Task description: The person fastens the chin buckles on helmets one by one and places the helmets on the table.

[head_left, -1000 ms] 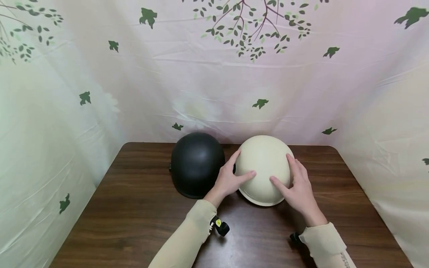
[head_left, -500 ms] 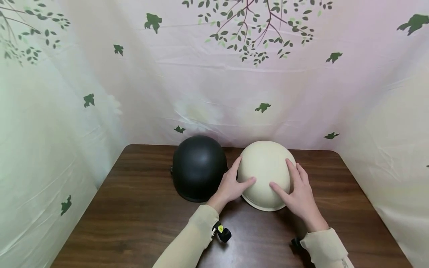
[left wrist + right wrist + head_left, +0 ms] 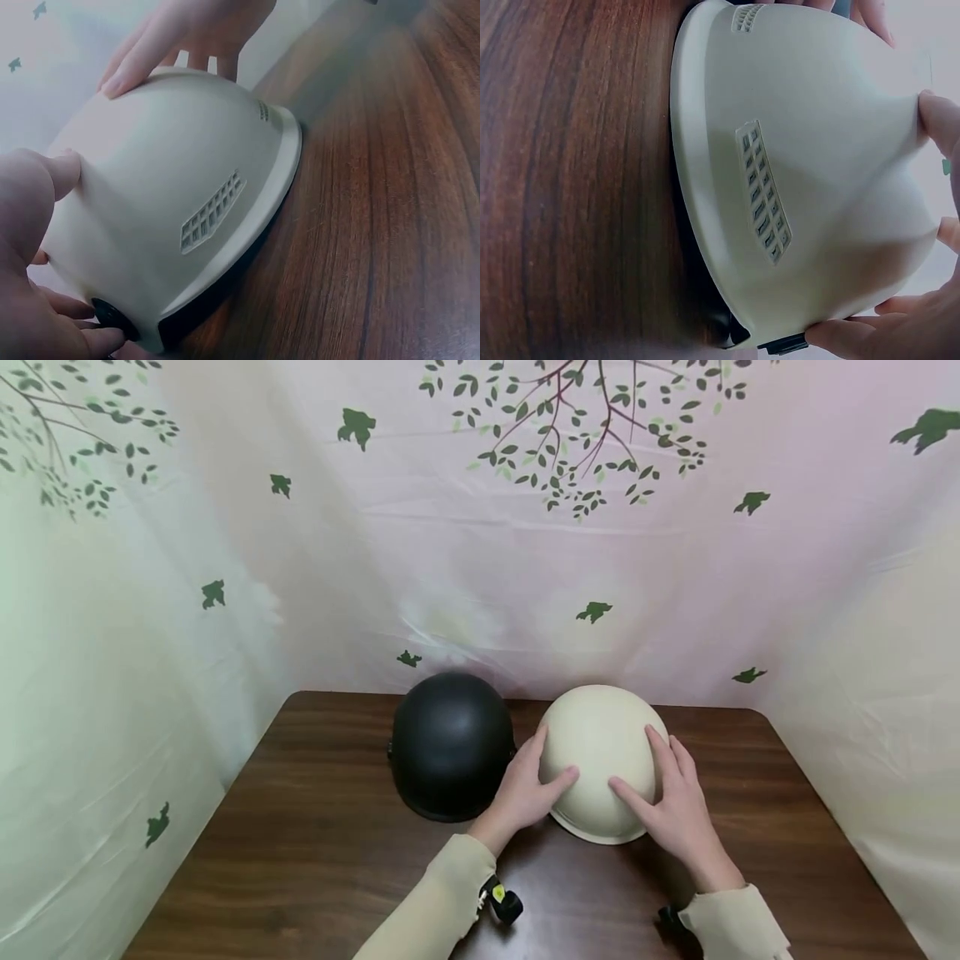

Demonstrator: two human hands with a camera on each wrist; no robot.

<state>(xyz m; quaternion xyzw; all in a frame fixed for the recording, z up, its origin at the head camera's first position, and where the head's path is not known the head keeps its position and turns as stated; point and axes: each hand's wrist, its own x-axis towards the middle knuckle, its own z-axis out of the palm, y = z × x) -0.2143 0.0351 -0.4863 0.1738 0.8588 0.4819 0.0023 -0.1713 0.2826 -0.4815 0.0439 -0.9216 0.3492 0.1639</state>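
A cream helmet [image 3: 600, 752] sits dome up on the wooden table, its rolled rim facing down. My left hand [image 3: 525, 787] holds its left side, thumb on the front of the dome. In the left wrist view, fingers of that hand touch a black round fitting [image 3: 114, 318] low on the shell. Opposite, my right hand [image 3: 681, 810] grips the right side, thumb on the front; in the right wrist view its fingers reach down near a black clip [image 3: 784, 343] at the rim. A grid-like vent [image 3: 763, 191] shows on the shell. Just left stands a black helmet [image 3: 453, 747], dome up.
The brown wooden table [image 3: 315, 860] backs onto a pale curtain [image 3: 480, 560] printed with leaves and birds. Similar fabric hangs on both sides. Each wrist carries a small black camera, such as the left wrist camera [image 3: 506, 906].
The head view has shifted, so everything appears slightly lower and further right. Both hands keep the same hold on the cream helmet, which stays in place on the table.
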